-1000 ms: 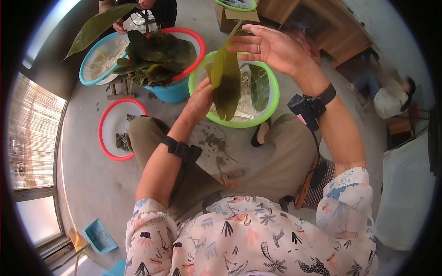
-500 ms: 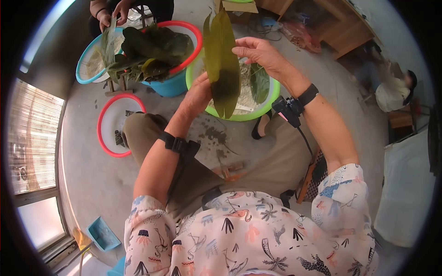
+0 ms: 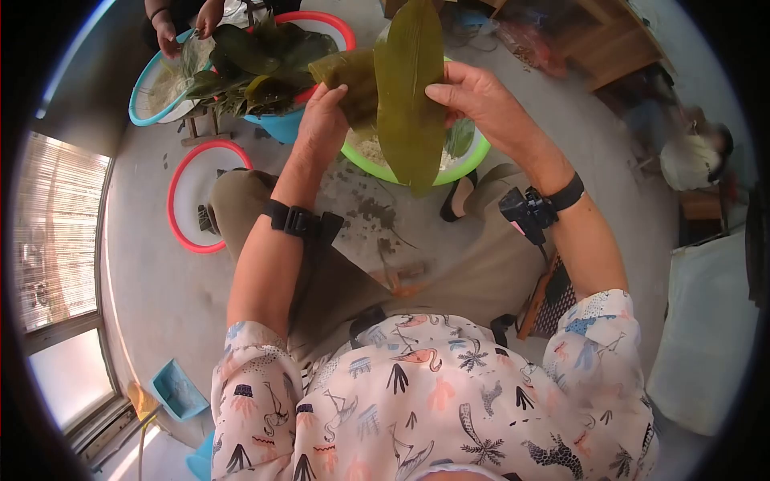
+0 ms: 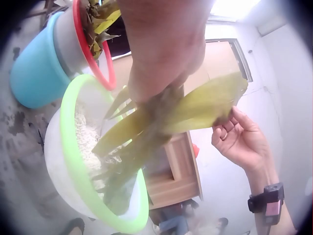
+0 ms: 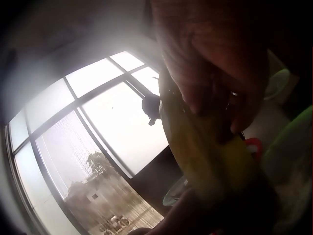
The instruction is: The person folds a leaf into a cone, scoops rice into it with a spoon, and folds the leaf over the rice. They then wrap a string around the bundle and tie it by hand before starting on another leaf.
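In the head view my left hand (image 3: 323, 120) grips a folded-over, brownish-green bamboo leaf (image 3: 353, 84) near its lower edge. A wide, long bamboo leaf (image 3: 409, 96) hangs upright beside it, overlapping it. My right hand (image 3: 485, 104) pinches that wide leaf's right edge, thumb on the near face. Behind and below the leaves is a green-rimmed basin (image 3: 475, 163) of white rice (image 3: 367, 151), with another leaf (image 3: 461, 138) inside. The left wrist view shows several leaves fanned out under the left hand (image 4: 164, 58). The right wrist view is dark and blurred.
A blue bucket (image 3: 277, 128) carries a red-rimmed basin (image 3: 345, 28) heaped with leaves (image 3: 249, 60). Left of it stands a blue-rimmed basin (image 3: 138, 112), another person's hands (image 3: 210, 16) above. A red-rimmed basin (image 3: 173, 200) on the floor holds dark wrapped bundles (image 3: 206, 218).
My right hand, its fingers straight beside the leaf earlier, now pinches the leaf's edge. My left hand has moved left and up, spreading the leaves apart. The other person's leaf has come down.
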A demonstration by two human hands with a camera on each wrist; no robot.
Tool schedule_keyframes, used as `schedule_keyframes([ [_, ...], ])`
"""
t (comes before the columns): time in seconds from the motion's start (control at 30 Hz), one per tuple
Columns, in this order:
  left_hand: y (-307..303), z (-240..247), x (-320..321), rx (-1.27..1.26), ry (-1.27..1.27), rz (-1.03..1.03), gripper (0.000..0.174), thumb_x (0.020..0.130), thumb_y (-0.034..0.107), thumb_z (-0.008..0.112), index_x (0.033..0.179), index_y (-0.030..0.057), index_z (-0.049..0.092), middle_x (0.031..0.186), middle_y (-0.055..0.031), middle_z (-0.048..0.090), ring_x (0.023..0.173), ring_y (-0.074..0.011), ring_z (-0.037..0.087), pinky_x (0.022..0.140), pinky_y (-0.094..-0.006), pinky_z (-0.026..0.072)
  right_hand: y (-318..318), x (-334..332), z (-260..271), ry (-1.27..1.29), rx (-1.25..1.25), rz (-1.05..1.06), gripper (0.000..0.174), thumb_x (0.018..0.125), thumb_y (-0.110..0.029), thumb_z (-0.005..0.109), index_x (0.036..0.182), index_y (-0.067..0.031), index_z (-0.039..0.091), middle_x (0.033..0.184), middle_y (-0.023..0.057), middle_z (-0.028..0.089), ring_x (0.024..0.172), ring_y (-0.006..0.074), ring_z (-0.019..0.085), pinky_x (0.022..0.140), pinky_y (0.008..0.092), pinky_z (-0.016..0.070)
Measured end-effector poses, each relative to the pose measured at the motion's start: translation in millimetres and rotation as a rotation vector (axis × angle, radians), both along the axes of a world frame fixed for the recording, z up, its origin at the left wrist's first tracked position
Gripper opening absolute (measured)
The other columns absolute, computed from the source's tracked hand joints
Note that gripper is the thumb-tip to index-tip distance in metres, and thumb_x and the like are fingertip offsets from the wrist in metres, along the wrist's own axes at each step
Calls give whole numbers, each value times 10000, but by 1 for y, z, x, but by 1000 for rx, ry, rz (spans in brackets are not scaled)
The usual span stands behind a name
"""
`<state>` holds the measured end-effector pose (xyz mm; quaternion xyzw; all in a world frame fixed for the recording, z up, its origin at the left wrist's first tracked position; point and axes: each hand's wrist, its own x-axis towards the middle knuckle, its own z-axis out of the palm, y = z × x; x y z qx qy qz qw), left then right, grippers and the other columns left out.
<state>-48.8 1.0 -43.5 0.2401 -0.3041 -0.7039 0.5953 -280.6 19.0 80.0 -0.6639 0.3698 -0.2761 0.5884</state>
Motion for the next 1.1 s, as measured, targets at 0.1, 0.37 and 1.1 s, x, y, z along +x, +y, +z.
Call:
schedule_keyframes([
  [0.1, -1, 3, 4, 8, 48, 44, 367, 960, 53, 411, 1322, 34, 463, 1298, -111, 556, 1197, -247, 541, 1022, -406, 437, 31, -1, -10, 78, 155, 120, 287, 932, -200, 591, 1182, -60, 614, 1027, -24, 663, 877, 56, 587, 684, 232, 471],
  [0.37, -1, 5, 7, 19, 224, -101, 408, 968, 77, 394, 1375, 66, 389, 1356, -128, 514, 1225, -316, 527, 1063, -491, 408, 68, -10, -115, 645, -52, 430, 242, 882, -187, 631, 1061, -25, 621, 891, 71, 682, 782, 165, 634, 691, 313, 505],
  [1.1, 0, 1, -7, 141, 256, -72, 332, 951, 101, 513, 1280, 61, 495, 1229, -87, 584, 1128, -230, 567, 1009, -391, 437, 33, -16, -99, -29, 417, -91, 255, 897, -124, 638, 1128, -17, 628, 1006, 30, 677, 871, 83, 628, 775, 250, 505],
])
